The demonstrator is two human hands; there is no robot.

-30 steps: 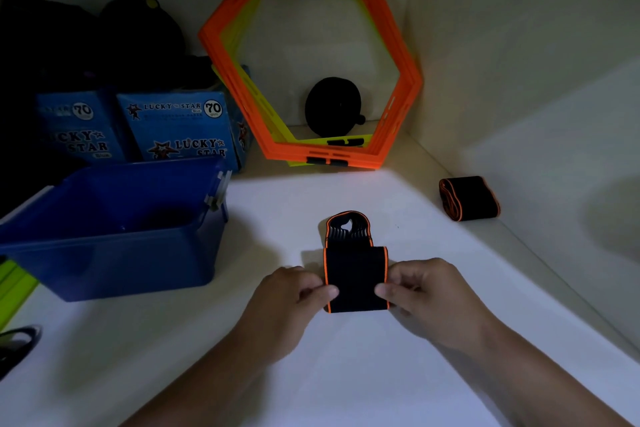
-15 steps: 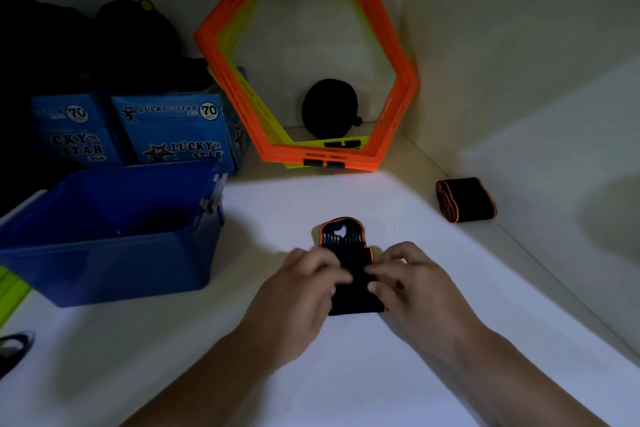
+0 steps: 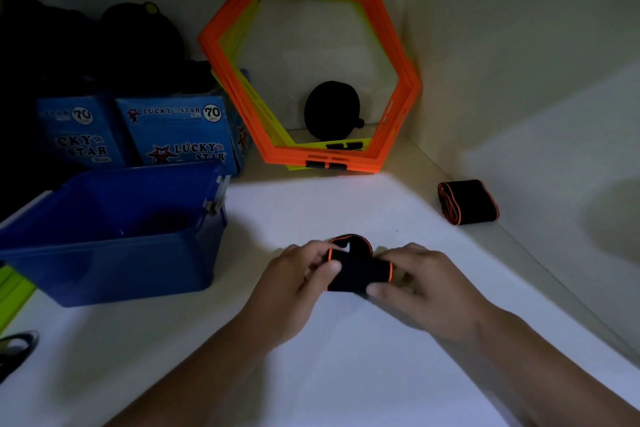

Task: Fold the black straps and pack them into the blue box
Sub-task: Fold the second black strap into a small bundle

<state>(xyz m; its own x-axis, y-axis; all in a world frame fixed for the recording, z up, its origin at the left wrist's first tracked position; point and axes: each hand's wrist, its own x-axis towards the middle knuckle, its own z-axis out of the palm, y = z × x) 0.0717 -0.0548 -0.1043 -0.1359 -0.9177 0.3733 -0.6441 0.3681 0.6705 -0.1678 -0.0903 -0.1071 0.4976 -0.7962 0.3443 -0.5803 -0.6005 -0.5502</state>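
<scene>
Black strap [image 3: 358,269], orange-edged, held at centre of white tabletop [image 3: 346,374]. We see left hand [image 3: 294,282] pinching its left end, grip closed; right hand [image 3: 420,288] clasping right end, grip closed. Half a second ago our fingers lay flat on strap; now bundle sits lifted, tilted, looped end curling behind. Blue box [image 3: 114,236] left, uncovered. Second folded strap [image 3: 467,202] far right, unmoved.

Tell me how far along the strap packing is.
Midway at best. One strap lies folded by the right wall, not yet boxed. Both hands, left and right, are folding a second strap. The blue box looks too dark inside to tell its contents.
</scene>
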